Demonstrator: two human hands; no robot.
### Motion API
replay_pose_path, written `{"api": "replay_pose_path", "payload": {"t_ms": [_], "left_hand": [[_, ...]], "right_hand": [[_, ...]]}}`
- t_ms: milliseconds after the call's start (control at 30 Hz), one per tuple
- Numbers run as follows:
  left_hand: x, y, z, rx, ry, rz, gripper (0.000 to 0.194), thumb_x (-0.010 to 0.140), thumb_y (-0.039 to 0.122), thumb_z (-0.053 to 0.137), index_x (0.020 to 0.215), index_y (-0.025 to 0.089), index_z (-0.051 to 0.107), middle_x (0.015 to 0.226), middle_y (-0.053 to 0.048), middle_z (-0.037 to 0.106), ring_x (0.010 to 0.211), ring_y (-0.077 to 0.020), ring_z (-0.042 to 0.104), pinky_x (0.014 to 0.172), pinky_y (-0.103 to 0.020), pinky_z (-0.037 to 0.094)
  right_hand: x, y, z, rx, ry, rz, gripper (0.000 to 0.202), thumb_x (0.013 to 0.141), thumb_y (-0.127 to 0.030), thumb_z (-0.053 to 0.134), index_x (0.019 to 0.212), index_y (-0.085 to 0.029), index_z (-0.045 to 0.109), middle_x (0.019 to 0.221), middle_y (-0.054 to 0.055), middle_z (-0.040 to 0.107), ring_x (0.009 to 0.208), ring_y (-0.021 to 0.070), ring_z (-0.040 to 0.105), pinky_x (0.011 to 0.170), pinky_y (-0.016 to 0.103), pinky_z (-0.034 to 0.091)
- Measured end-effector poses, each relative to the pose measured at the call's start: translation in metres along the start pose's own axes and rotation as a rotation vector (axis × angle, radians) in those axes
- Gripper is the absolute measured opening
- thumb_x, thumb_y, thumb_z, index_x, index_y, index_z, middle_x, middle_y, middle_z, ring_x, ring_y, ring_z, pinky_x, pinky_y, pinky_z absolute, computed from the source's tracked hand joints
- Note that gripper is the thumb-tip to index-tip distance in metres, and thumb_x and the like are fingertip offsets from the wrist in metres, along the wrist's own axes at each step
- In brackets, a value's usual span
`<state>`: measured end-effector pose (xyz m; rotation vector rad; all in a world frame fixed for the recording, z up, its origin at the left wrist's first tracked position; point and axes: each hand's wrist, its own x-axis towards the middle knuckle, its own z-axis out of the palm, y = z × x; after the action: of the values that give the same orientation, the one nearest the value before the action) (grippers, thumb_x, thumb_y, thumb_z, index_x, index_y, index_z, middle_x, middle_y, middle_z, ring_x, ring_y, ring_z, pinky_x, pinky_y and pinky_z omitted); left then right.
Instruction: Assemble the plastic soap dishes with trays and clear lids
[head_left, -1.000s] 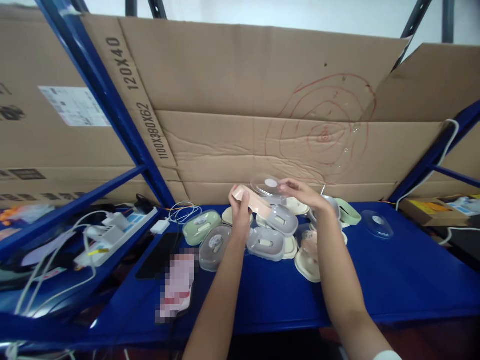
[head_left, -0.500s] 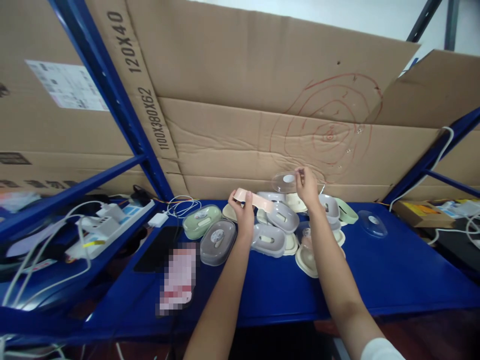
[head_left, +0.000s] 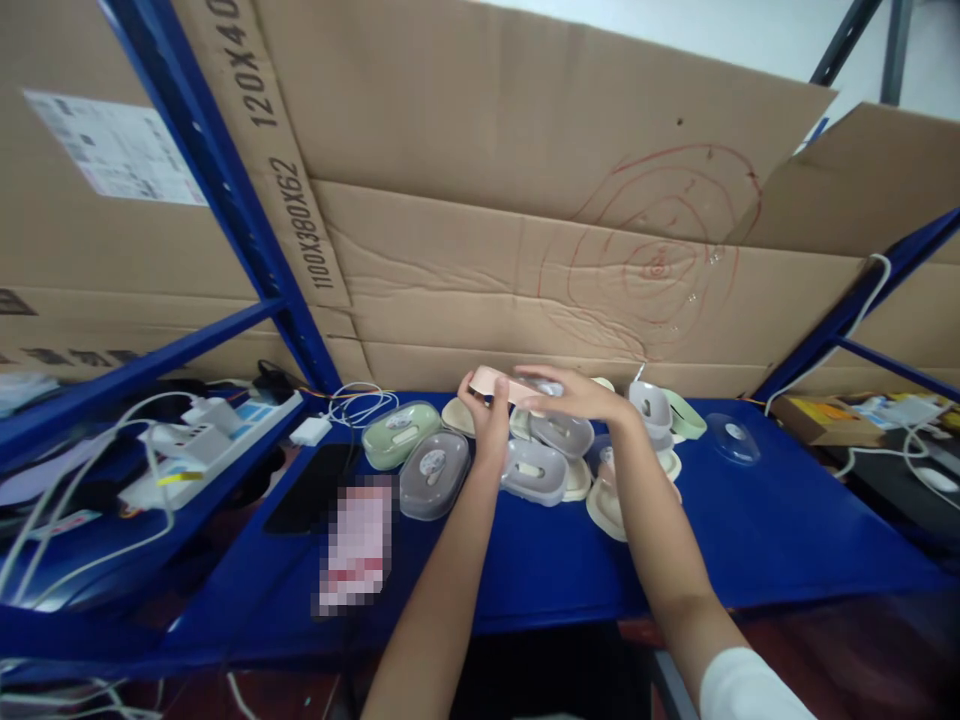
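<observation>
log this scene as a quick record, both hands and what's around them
left hand: holds peach dish
right hand: holds clear lid, partly hidden by the fingers, close to the dish
left of pile: green box, gray box
right of pile: second clear lid
surface: blue table
backdrop: cardboard, red rings drawn

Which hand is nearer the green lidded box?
Left. The left hand is to the right of the green lidded box; the right hand is farther right.
</observation>
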<state>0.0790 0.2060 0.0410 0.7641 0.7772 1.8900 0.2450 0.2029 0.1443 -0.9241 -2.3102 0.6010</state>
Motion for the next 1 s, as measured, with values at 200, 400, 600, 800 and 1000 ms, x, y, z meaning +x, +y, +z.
{"api": "replay_pose_path", "payload": {"t_ms": [200,400,600,800,1000], "left_hand": [[0.001,0.005,-0.002,0.07,-0.05,0.049,0.079,0.083,0.061,0.084,0.14,0.028,0.041,0.147,-0.014,0.061,0.13,-0.0236,0.067,0.107,-0.037,0.058],[0.012,0.001,-0.011,0.225,0.116,0.127,0.091,0.084,0.039,0.086,0.152,0.03,0.026,0.169,-0.02,0.037,0.139,-0.0215,0.062,0.115,-0.035,0.052],[0.026,-0.01,-0.031,0.508,0.202,0.045,0.096,0.086,0.03,0.082,0.163,0.017,0.025,0.176,-0.029,0.021,0.167,-0.0328,0.023,0.133,-0.051,0.026],[0.024,0.009,-0.031,0.769,0.145,0.093,0.1,0.083,0.028,0.082,0.164,0.005,0.028,0.178,-0.033,0.002,0.168,-0.0371,-0.009,0.135,-0.054,0.003],[0.013,0.064,-0.032,0.905,0.104,0.291,0.093,0.087,0.02,0.071,0.166,0.01,0.025,0.18,-0.025,0.005,0.17,-0.0352,-0.004,0.135,-0.059,0.004]], "right_hand": [[0.011,0.003,0.009,0.143,0.04,0.049,0.054,0.102,-0.061,0.056,0.124,-0.015,0.075,0.112,0.007,0.078,0.097,0.0215,0.07,0.085,0.031,0.054],[-0.004,0.031,-0.021,-0.293,0.291,0.223,0.037,0.105,-0.033,0.052,0.131,-0.017,0.073,0.122,0.012,0.078,0.113,0.0266,0.071,0.102,0.038,0.052],[-0.006,0.053,-0.01,-0.419,0.238,0.363,0.039,0.095,-0.013,0.059,0.129,-0.021,0.075,0.132,0.013,0.077,0.126,0.0311,0.07,0.113,0.046,0.05],[0.003,0.047,0.005,-0.396,0.203,0.306,0.042,0.096,-0.014,0.062,0.137,-0.018,0.07,0.141,0.016,0.071,0.132,0.0312,0.066,0.117,0.048,0.045],[0.021,0.001,0.044,-0.364,0.108,0.109,0.037,0.097,-0.009,0.053,0.124,-0.02,0.076,0.135,0.011,0.074,0.133,0.0278,0.064,0.118,0.045,0.042]]}}
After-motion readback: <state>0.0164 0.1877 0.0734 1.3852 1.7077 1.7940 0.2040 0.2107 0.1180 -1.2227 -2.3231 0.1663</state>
